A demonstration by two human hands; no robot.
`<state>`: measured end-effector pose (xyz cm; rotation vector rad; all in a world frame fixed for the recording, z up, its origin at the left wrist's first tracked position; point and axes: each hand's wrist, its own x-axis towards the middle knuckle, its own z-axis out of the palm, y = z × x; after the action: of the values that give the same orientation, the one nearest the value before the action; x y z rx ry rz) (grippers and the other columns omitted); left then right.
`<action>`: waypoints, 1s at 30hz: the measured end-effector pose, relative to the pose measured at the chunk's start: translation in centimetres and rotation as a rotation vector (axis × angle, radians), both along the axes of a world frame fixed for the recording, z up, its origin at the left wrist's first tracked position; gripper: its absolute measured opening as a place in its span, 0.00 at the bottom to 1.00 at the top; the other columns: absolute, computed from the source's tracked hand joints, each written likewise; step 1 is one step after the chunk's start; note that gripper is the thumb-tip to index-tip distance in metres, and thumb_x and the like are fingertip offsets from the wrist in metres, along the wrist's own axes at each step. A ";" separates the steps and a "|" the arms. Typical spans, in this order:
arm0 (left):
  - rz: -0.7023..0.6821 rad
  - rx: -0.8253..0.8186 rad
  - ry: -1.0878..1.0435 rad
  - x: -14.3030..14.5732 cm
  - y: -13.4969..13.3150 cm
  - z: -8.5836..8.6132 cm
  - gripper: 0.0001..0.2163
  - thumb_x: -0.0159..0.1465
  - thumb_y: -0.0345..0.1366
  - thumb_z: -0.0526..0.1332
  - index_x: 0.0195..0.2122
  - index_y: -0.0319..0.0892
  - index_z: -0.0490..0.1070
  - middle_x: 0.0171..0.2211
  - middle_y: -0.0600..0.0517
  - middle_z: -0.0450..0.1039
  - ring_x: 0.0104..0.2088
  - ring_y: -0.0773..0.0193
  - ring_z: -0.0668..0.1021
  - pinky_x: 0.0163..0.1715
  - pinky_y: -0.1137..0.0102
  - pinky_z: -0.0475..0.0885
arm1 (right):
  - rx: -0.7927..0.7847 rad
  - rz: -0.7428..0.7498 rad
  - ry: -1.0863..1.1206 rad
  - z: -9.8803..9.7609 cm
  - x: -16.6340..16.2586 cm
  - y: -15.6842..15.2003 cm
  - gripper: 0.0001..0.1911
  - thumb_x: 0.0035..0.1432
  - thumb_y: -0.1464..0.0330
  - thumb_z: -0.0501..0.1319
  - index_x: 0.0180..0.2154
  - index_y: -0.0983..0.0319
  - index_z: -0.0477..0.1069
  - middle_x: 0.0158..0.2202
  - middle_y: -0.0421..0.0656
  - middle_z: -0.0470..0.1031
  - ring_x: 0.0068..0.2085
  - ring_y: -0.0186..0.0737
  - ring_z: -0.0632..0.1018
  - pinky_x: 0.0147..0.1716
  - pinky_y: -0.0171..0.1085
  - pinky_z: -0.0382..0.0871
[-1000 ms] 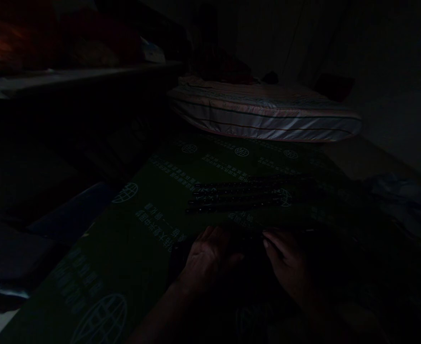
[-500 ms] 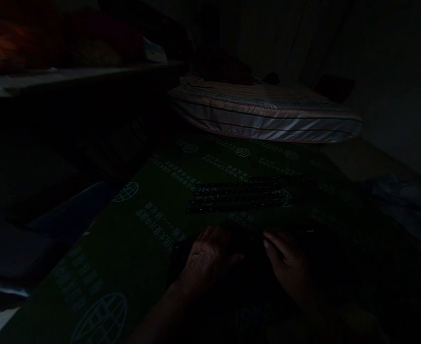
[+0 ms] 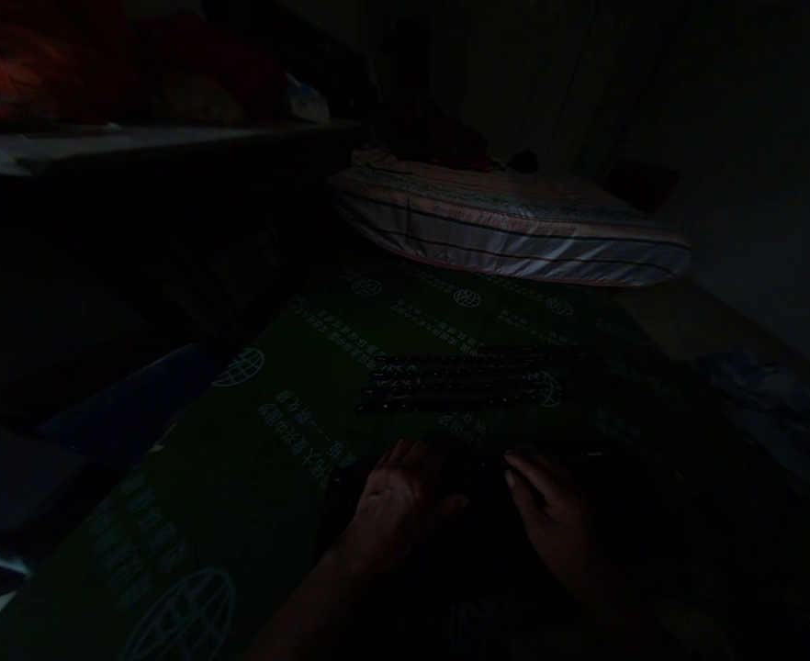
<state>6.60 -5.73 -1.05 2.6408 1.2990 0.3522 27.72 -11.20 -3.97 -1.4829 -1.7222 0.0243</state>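
The light is very low, so much around the hands is lost in black. My left hand lies over the far edge of a black, flat-looking thing, fingers curled down and thumb pointing right. Opposite it, my right hand has its fingertips and thumb close together at the same edge. What the fingers press on or grip is too dark to name. Just beyond the hands, several thin black rods with small pale dots lie side by side on a green printed board.
A striped mattress lies at the far end of the board. To the left runs a raised shelf bearing reddish bundles. Below it is a bluish flat object. Crumpled cloth lies at the right by the wall.
Both hands stay in nearly the same place and pose at the dark edge. The view has shifted slightly and the picture is a little dimmer. The rods have not moved.
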 end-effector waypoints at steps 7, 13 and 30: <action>-0.008 -0.014 -0.024 -0.1 -0.1 -0.1 0.14 0.60 0.47 0.59 0.38 0.41 0.69 0.37 0.48 0.72 0.38 0.56 0.73 0.37 0.62 0.70 | -0.135 0.075 0.000 2.8 0.5 0.9 0.10 0.59 0.66 0.56 0.39 0.58 0.75 0.39 0.44 0.78 0.40 0.41 0.78 0.40 0.39 0.74; -0.018 0.017 -0.035 -0.1 -0.1 -0.3 0.14 0.60 0.47 0.59 0.39 0.41 0.69 0.37 0.48 0.71 0.38 0.56 0.73 0.38 0.61 0.70 | -0.210 0.130 -0.056 4.8 2.3 5.8 0.10 0.58 0.66 0.56 0.37 0.59 0.76 0.39 0.44 0.77 0.40 0.40 0.77 0.41 0.39 0.72; 0.010 -0.054 -0.085 -0.2 -0.1 0.2 0.12 0.59 0.45 0.60 0.37 0.42 0.69 0.35 0.49 0.71 0.36 0.57 0.73 0.36 0.63 0.71 | -0.469 -0.017 -0.550 4.7 4.4 21.1 0.09 0.57 0.69 0.59 0.39 0.58 0.76 0.40 0.45 0.75 0.43 0.40 0.74 0.41 0.35 0.65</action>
<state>6.38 -5.88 -0.81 2.5463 1.2781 0.4199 32.14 9.91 0.74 -1.9777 -2.2503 0.0125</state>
